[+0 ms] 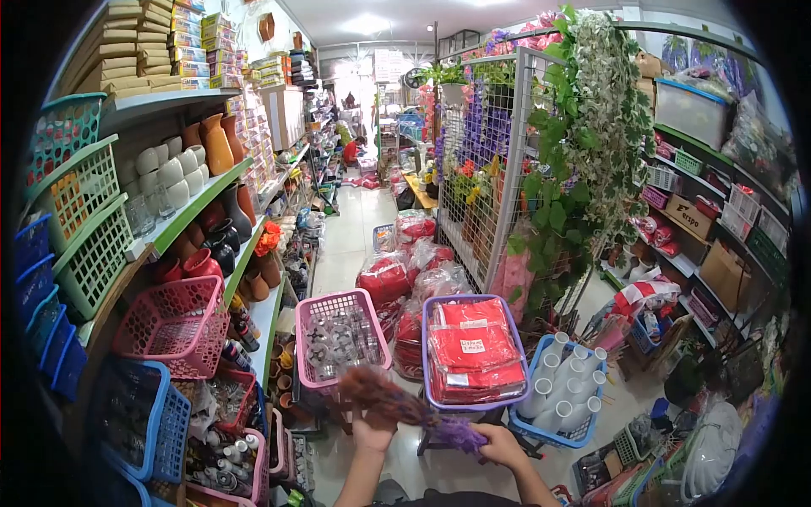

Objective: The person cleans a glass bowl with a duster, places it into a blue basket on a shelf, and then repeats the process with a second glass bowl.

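A bunch of artificial flowers (414,410), rusty brown at one end and purple at the other, is held across in front of me, slightly blurred. My left hand (373,431) supports its brown end from below, fingers partly hidden by it. My right hand (500,446) is closed around the purple end. Just beyond the bunch stand a pink basket (301,338) of small clear and metallic items and a purple basket (428,372) of red packets in plastic with white labels. A blue basket (583,437) of white vases sits right of my right hand.
Shelves (198,203) with pots, vases and baskets line the left. A wire grid panel (490,152) draped with ivy (591,127) stands on the right, with more shelving behind it. Red bagged goods (384,275) lie on the aisle floor (355,211). A person (351,152) is far down the aisle.
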